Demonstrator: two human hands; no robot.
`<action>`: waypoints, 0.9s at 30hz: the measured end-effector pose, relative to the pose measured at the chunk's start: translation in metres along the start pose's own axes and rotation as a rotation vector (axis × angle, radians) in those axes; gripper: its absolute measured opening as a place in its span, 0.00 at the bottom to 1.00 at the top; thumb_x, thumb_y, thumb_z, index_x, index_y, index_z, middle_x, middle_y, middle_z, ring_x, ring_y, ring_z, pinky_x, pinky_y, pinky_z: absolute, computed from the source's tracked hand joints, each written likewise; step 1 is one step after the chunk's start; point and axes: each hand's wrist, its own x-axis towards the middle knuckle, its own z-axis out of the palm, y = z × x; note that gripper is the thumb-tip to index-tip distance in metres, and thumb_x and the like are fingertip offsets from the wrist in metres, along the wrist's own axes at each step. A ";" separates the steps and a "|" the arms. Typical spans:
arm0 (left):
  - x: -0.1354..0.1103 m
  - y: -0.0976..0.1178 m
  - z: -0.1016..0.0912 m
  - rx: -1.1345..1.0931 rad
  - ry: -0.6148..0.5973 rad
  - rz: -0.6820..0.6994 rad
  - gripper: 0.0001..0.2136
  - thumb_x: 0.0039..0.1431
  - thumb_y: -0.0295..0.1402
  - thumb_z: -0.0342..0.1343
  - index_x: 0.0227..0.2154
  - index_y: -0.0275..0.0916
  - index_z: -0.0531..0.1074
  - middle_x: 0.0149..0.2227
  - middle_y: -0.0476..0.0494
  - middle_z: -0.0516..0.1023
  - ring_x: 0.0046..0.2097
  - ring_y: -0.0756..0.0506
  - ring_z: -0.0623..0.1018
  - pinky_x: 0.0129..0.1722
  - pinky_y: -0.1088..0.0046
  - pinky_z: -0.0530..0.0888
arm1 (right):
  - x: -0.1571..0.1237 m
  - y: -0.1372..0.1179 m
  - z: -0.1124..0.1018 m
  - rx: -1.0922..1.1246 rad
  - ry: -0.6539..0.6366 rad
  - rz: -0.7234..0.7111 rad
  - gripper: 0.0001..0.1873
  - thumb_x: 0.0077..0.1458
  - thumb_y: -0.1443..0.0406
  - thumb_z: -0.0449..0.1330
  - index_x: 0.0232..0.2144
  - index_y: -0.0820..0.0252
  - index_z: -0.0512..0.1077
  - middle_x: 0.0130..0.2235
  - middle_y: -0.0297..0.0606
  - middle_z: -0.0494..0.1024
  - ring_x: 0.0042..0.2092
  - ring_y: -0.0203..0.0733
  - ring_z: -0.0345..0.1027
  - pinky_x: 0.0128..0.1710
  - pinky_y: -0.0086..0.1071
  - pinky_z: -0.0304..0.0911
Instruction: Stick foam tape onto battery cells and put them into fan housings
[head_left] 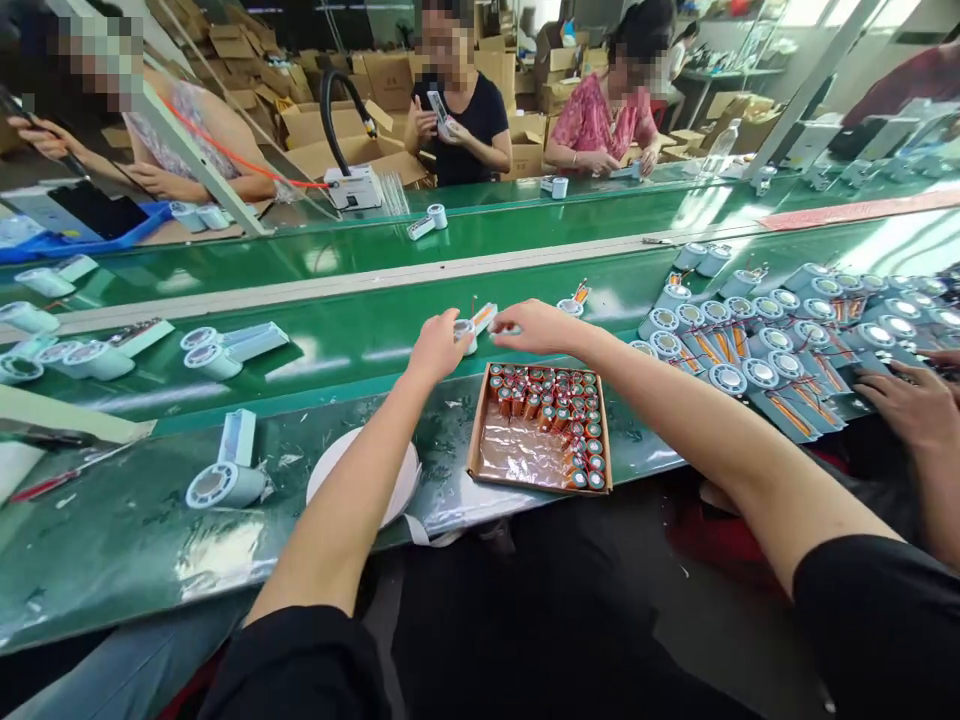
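Observation:
My left hand (437,348) is closed around the round end of a light-blue plastic housing (484,317) over the green belt. An orange piece shows in the housing's handle, and a thin wire stands up by its round end. Just right of the handle, my right hand (538,328) hangs with loosely bent fingers, seemingly holding nothing. Below both hands lies a shallow cardboard box (474,450). Orange cylindrical batteries (555,392) with red wires fill its back and right side; clear plastic covers the rest of its bottom.
A white round disc (319,478) lies beneath my left forearm. Light-blue housings (225,488) are scattered at left; many more (727,378) crowd the right, where a neighbour's hand (911,400) rests. A pale rail (300,288) divides the belt. Several people work opposite.

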 end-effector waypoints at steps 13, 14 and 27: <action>-0.275 -0.115 -0.039 0.276 -0.138 -0.076 0.32 0.62 0.51 0.55 0.65 0.40 0.70 0.71 0.37 0.67 0.73 0.26 0.60 0.72 0.44 0.58 | -0.083 -0.078 0.059 -0.278 0.220 -0.106 0.09 0.67 0.63 0.63 0.48 0.58 0.76 0.52 0.47 0.79 0.55 0.55 0.65 0.49 0.44 0.59; -0.280 -0.116 -0.040 0.298 -0.179 -0.063 0.36 0.61 0.53 0.56 0.68 0.39 0.67 0.74 0.37 0.63 0.75 0.25 0.56 0.72 0.43 0.56 | -0.081 -0.079 0.061 -0.264 0.225 -0.129 0.07 0.67 0.67 0.60 0.46 0.58 0.76 0.50 0.47 0.80 0.55 0.55 0.66 0.49 0.44 0.59; -0.305 -0.020 -0.048 0.222 0.298 0.192 0.32 0.63 0.41 0.64 0.68 0.47 0.62 0.63 0.36 0.73 0.73 0.28 0.58 0.72 0.39 0.59 | -0.155 -0.151 0.049 1.312 0.616 0.167 0.17 0.55 0.58 0.73 0.45 0.55 0.77 0.45 0.37 0.83 0.43 0.43 0.81 0.47 0.38 0.78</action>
